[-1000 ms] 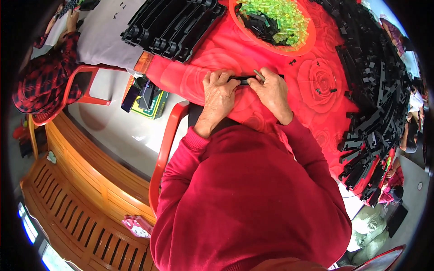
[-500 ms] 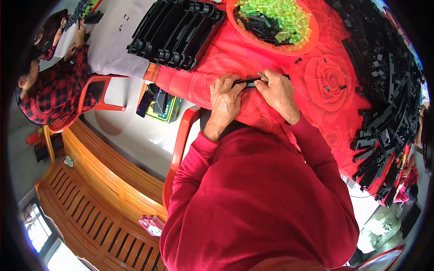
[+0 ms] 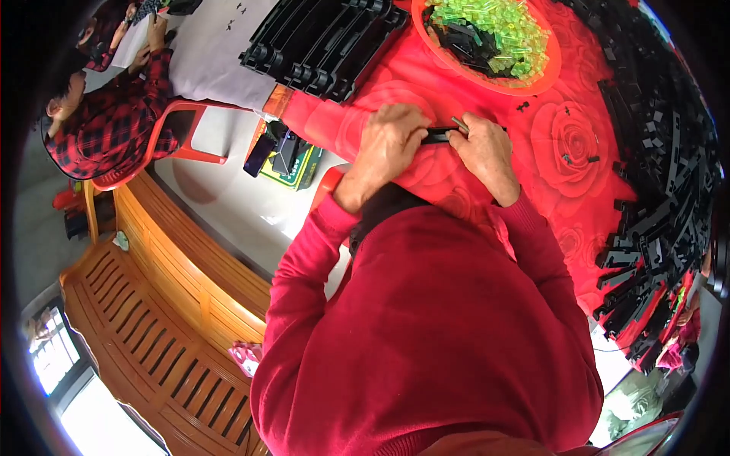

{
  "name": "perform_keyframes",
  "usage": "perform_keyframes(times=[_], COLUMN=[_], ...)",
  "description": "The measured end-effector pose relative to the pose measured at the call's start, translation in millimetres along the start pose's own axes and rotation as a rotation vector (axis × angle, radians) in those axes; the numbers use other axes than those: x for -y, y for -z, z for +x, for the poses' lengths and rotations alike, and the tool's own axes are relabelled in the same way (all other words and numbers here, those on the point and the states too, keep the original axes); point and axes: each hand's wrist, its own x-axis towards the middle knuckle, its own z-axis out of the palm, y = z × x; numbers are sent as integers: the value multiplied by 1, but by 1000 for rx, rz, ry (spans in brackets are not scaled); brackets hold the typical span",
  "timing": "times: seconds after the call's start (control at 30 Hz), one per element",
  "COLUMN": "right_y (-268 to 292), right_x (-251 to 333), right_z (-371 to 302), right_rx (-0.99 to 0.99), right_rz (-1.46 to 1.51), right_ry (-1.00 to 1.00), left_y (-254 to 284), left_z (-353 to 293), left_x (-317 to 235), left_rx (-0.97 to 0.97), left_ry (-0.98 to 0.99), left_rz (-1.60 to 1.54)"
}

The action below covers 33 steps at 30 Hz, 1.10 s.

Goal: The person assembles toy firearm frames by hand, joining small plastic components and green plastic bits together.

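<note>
A slim black plastic strip (image 3: 438, 136) lies between my two hands, just above the red rose-patterned cloth. My left hand (image 3: 392, 139) is curled over its left end, knuckles up and slightly blurred, with the fingertips mostly hidden. My right hand (image 3: 484, 150) grips the right part with the thumb along the near side, and the strip's end pokes out beyond the fingers. From between the right thumb and forefinger sticks a thin olive-coloured rod (image 3: 459, 123); I cannot make out its exact kind.
A red basin (image 3: 553, 64) holds yellow-green translucent pieces and black parts. Ribbed black plastic trays (image 3: 319, 47) stand far left, and a heap of black strips (image 3: 661, 182) covers the right side. Small dark bits (image 3: 593, 159) dot the cloth. Someone in a checked shirt (image 3: 114, 125) sits at left.
My left hand has turned over, its knuckles rising toward the far side on the strip's left end. My right hand keeps its hold. The whole view has shifted slightly.
</note>
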Motion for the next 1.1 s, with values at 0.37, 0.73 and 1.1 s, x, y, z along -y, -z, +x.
perform_keyframes(times=[0.37,0.73,1.1], right_y=[-3,-4,-8], right_x=[-1,-7,-1], right_z=[-1,3,-1], right_rx=[-14,-60,-101], right_rz=[23,9,89], right_ry=[6,34,11], left_y=[1,-16,-10], left_z=[43,46,47], left_x=[17,31,15], left_rx=[440,448,519], left_ry=[-9,-129,127], left_rz=[-17,86,114])
